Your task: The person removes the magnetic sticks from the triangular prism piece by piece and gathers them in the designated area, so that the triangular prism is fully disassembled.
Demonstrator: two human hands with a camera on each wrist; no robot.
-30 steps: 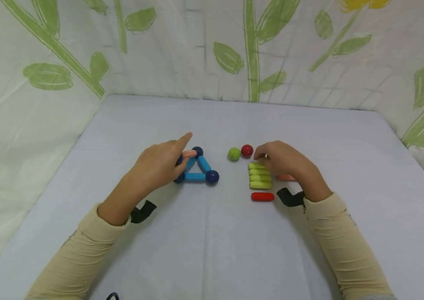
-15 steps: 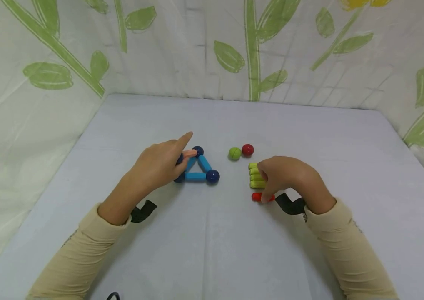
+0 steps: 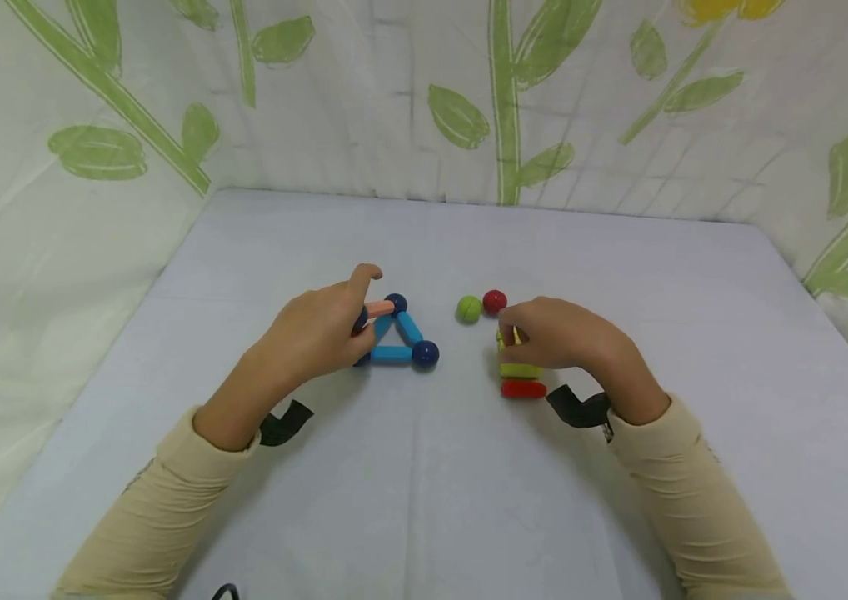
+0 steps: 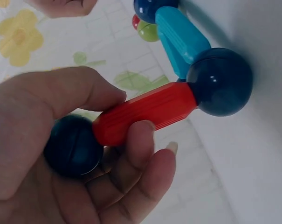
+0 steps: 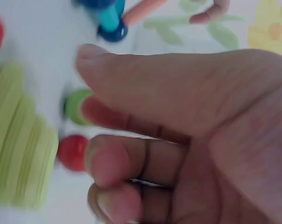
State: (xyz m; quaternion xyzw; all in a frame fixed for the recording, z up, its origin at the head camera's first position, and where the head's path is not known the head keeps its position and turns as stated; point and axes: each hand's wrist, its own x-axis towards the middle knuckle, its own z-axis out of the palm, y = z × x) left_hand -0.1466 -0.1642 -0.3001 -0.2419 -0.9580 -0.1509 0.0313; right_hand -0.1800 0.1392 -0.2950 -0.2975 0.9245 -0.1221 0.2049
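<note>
My left hand (image 3: 319, 325) grips a red magnetic stick (image 4: 147, 112) between thumb and fingers, its index finger raised. A dark blue ball (image 4: 73, 145) caps the end within the hand; another dark blue ball (image 4: 220, 81) joins it to a triangle of turquoise sticks (image 3: 391, 354) lying on the table. In the head view, a salmon stick (image 3: 379, 309) runs from beside the left hand to the triangle's far ball (image 3: 396, 304). My right hand (image 3: 566, 333), thumb apart from bent fingers and holding nothing, hovers over a row of yellow-green sticks (image 3: 520, 372), partly hiding them.
A loose red stick (image 3: 523, 389) lies just in front of the yellow-green row. Beyond that row, a green ball (image 3: 469, 309) and a red ball (image 3: 495, 302) sit side by side. White cloth (image 3: 304, 242) covers the table, and a leaf-painted curtain (image 3: 364, 125) hangs behind.
My right hand dipped to the red stick, then moved back over the yellow-green row. The red stick now lies slightly closer to that row. My left index finger has bent.
</note>
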